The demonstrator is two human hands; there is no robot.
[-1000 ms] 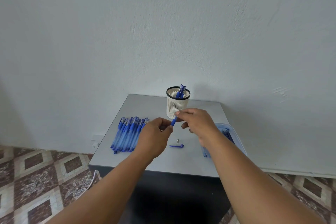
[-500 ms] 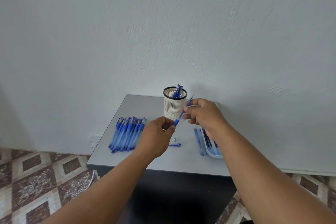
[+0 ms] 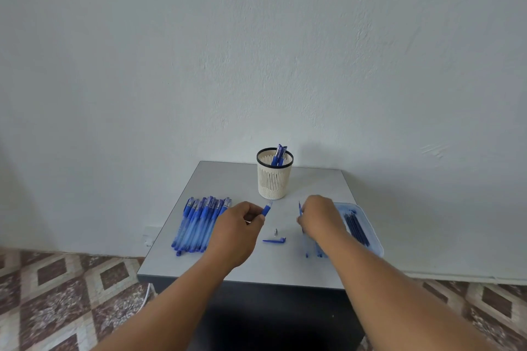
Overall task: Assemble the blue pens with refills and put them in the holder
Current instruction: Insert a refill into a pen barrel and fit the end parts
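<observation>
A grey table [image 3: 228, 179] stands against a white wall, and every item of the task is found on it. A cream holder [image 3: 274, 179] with a black rim is set at the table's 12 o'clock; at least two assembled blue pens [image 3: 279, 154] are seen leaning inside it. A row of blue pens [image 3: 199, 222], lying side by side, is laid at 9 o'clock. A clear tray [image 3: 373, 236] containing dark refills [image 3: 356, 226] is placed at 3 o'clock.

The left hand [image 3: 238, 229] is closed around a pen barrel [image 3: 267, 209], whose blue grip end projects toward 1 o'clock. The right hand [image 3: 320, 218] is curled just beside the tray's near wall; a thin blue refill [image 3: 300, 208] appears to be pinched in it, with only its upper tip showing. The two hands are held apart. A small metal tip [image 3: 275, 232] and a blue clip piece [image 3: 274, 241] lie loose at the table's centre, between the hands.

The step in hand is judged to be the fetching and insertion of a refill. It is best done with the barrel held steady and its open end turned toward the right hand, the refill being aligned along the barrel's axis before it is pushed home. The loose tip should be left undisturbed until it is needed for closing.
</observation>
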